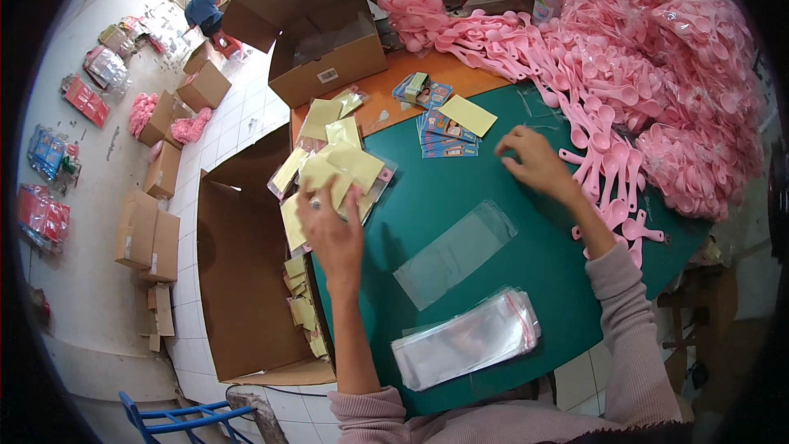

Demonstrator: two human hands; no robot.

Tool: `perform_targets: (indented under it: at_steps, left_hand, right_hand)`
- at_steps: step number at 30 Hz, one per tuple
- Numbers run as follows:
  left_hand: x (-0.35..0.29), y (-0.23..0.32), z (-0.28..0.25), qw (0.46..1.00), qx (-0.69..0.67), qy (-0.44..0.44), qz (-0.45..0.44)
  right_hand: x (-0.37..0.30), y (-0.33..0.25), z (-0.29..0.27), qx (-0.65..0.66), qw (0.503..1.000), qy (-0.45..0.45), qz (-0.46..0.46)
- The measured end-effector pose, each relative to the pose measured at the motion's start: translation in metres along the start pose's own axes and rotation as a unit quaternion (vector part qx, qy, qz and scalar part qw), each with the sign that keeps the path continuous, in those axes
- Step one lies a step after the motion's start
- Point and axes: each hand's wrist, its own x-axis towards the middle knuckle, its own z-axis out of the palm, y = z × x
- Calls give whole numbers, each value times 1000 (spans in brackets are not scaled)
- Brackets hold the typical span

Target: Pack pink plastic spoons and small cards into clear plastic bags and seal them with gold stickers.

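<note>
My left hand [330,218] is over a heap of clear packets with pale yellow cards [341,166] at the table's left edge. Its fingers are spread and touch or nearly touch the heap; I see nothing gripped. My right hand [534,160] hovers above the green table top [394,242], fingers loosely bent and apart, holding nothing visible. It is nearest to a stack of blue printed cards [448,145] with a yellow card [469,116] lying on it. One flat clear bag [456,255] lies between my forearms, and a stack of clear bags [468,341] sits nearer me.
Pink plastic spoons [612,168] lie loose on the right, with bulging bags of spoons [699,57] behind. An open carton [246,279] holding yellow packets stands left of the table; another carton [329,57] sits at the back. A person [203,12] is far left.
</note>
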Motion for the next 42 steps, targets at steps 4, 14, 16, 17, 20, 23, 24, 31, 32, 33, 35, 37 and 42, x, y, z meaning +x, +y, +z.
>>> perform_targets:
  at_steps: [4,14,16,17,20,23,24,31,32,33,35,37,42]
  left_hand:
    - [-19,55,8,931,-242,-275,5]
    - [-51,81,30,916,-217,-336,18]
    - [-49,81,27,932,-188,-305,48]
    - [-46,79,26,933,-205,-287,67]
    - [-39,69,32,885,-332,-327,-3]
    - [-28,62,24,764,-491,-389,-153]
    - [-23,61,21,703,-550,-400,-208]
    - [-13,50,12,670,-544,-423,-275]
    - [-14,49,13,670,-544,-423,-276]
    - [-15,48,15,669,-547,-425,-269]
    - [-15,47,18,668,-549,-428,-263]
    - [-13,48,15,658,-547,-443,-268]
    - [-14,50,16,665,-544,-437,-264]
  right_hand:
    - [-14,6,-74,-143,964,-193,117]
    - [-38,26,-53,-185,970,-103,120]
    - [-39,21,-52,-182,972,-90,119]
    - [-39,18,-51,-181,973,-78,117]
    - [-39,10,-52,-237,969,-18,63]
    - [-20,-30,-60,-183,967,178,19]
    - [-18,-37,-57,-183,967,178,20]
    - [-19,-72,-26,305,915,190,185]
    - [-19,-72,-24,306,915,189,185]
    - [-19,-72,-21,333,904,193,186]
    - [-20,-72,-19,360,893,196,187]
    - [-21,-73,-19,339,910,154,183]
    - [-19,-72,-22,339,899,229,157]
